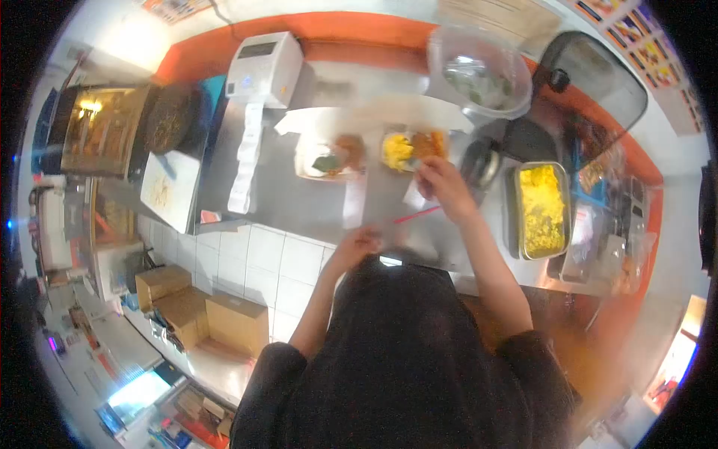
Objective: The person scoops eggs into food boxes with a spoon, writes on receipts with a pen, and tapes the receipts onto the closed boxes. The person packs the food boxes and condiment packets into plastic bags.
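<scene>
Two open takeaway boxes stand side by side on the steel counter. The left box (pixel 329 161) holds white food, a green leaf and something brown. In the right box (pixel 413 148) lie yellow and reddish-brown food. My right hand (pixel 443 185) is at the front edge of the right box, its fingers closed, what they hold too small to make out. Lower left, at the counter's front edge, my left hand (pixel 363 243) is blurred. A thin red strip (pixel 416 215) runs between the hands. A paper slip (pixel 354 200) hangs below the left box.
A metal tray of yellow food (pixel 542 211) sits at the right, beside a dark bowl (pixel 480 162). Behind are a clear tub with leaves (pixel 479 75) and a white printer (pixel 264 69) trailing paper. Cardboard boxes (pixel 235 318) stand at lower left.
</scene>
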### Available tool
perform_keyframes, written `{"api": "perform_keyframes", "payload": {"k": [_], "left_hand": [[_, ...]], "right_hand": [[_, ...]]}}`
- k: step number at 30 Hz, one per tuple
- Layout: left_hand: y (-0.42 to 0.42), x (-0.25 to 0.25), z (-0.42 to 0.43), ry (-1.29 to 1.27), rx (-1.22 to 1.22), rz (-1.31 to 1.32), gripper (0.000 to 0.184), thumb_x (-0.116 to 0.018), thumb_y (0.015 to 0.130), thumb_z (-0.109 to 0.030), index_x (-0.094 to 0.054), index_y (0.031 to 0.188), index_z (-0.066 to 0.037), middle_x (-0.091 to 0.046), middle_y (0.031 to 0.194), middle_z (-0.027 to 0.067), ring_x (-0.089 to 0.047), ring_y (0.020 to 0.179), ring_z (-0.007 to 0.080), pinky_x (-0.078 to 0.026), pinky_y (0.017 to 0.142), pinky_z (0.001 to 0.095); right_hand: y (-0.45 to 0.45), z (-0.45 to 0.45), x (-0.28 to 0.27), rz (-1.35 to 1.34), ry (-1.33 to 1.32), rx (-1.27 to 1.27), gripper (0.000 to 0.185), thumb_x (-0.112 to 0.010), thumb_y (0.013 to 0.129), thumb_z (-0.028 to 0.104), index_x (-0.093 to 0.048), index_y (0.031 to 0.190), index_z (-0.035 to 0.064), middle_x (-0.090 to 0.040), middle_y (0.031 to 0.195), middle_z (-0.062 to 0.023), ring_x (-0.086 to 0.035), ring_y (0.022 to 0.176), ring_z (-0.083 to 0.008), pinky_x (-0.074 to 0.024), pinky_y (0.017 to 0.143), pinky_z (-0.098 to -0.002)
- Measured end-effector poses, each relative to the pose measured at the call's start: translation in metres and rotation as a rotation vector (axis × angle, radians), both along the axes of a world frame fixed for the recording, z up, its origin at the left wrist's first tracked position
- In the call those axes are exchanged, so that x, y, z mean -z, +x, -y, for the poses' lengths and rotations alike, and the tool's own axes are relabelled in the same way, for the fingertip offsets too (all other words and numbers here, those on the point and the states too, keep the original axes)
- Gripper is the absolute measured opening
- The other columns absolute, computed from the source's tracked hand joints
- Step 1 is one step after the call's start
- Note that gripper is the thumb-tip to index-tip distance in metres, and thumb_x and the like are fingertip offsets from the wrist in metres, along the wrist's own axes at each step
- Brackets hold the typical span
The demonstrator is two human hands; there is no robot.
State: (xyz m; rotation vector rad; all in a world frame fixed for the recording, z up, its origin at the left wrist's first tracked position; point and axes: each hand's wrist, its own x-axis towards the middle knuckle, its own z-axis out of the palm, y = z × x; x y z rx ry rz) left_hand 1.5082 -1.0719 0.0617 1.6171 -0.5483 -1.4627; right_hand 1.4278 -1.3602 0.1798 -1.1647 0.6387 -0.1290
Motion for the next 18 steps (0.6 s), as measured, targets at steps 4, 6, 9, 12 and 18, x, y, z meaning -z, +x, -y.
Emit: {"api": "perform_keyframes", "payload": {"k": [4, 6, 9, 12, 18], "left_hand": [[0.039, -0.042, -0.072, -0.018, -0.358, 0.092, 0.051, -0.063, 0.093, -0.015, -0.046, 0.139, -0.001, -0.067, 0.114, 0.0128, -0.066, 0.101, 0.0212, -0.052, 0.089, 0.0325], [0.052, -0.051, -0.108, 0.064, -0.392, 0.116, 0.051, -0.062, 0.094, -0.015, -0.045, 0.140, 0.000, -0.067, 0.115, 0.0136, -0.067, 0.103, 0.0217, -0.052, 0.089, 0.0325], [0.063, -0.059, -0.140, 0.102, -0.510, 0.094, 0.050, -0.060, 0.095, -0.015, -0.044, 0.141, 0.000, -0.066, 0.114, 0.0146, -0.067, 0.103, 0.0229, -0.053, 0.088, 0.0337], [0.075, -0.069, -0.137, 0.115, -0.497, 0.075, 0.051, -0.063, 0.090, -0.007, -0.048, 0.137, 0.003, -0.069, 0.106, 0.0125, -0.066, 0.093, 0.0176, -0.051, 0.085, 0.0286], [0.089, -0.143, 0.011, -0.059, 0.001, 0.285, 0.048, -0.062, 0.097, -0.023, -0.048, 0.141, -0.007, -0.068, 0.107, 0.0082, -0.063, 0.101, 0.0166, -0.050, 0.090, 0.0320]], "right_hand": [[0.083, -0.062, 0.063, 0.104, -1.156, -0.083, 0.025, -0.053, 0.095, 0.013, -0.053, 0.116, 0.0009, -0.061, 0.085, -0.0173, -0.062, 0.077, -0.0320, -0.0497, 0.061, -0.0391], [0.093, -0.081, 0.082, 0.002, -1.298, -0.245, 0.025, -0.053, 0.092, 0.011, -0.052, 0.115, 0.0010, -0.060, 0.094, -0.0200, -0.062, 0.085, -0.0361, -0.0513, 0.067, -0.0434], [0.099, -0.095, 0.125, -0.190, -1.368, -0.437, 0.030, -0.052, 0.088, 0.011, -0.051, 0.116, 0.0006, -0.056, 0.108, -0.0225, -0.062, 0.097, -0.0394, -0.0537, 0.077, -0.0468], [0.085, -0.093, 0.156, -0.004, -1.544, -0.220, 0.030, -0.053, 0.091, 0.014, -0.049, 0.118, 0.0007, -0.056, 0.110, -0.0236, -0.062, 0.097, -0.0388, -0.0535, 0.075, -0.0458], [0.020, -0.053, 0.054, 0.013, 0.082, 0.301, 0.023, -0.055, 0.098, 0.018, -0.055, 0.118, 0.0070, -0.060, 0.093, -0.0023, -0.054, 0.079, -0.0088, -0.0441, 0.066, -0.0227]]}}
